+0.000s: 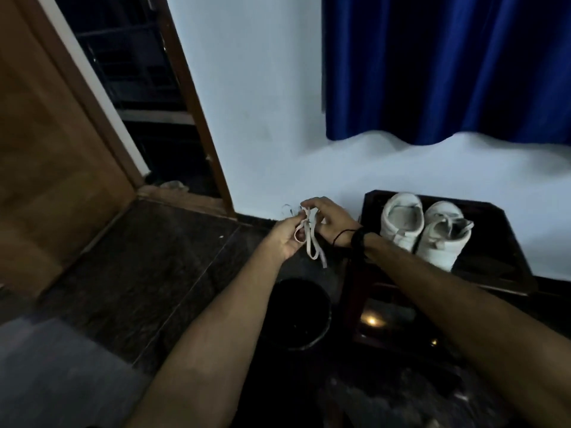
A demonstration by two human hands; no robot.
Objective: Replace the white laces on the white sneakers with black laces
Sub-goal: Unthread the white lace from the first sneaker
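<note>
Flat white shoelace point(310, 239) pinched between left hand point(285, 240) and right hand point(332, 223), loops hung below the fingers, pair of white leather sneakers point(425, 233) set on a dark wooden bench point(500, 242) just right of the right hand, round black bin point(298, 316) below the hands.

The white lace point(309, 239) was smeared by motion near the frame's centre, so its knot was unreadable. The right forearm hid the near corner of the left sneaker point(401, 222). The curtain point(445, 66) was cut off by the top and right edges.
</note>
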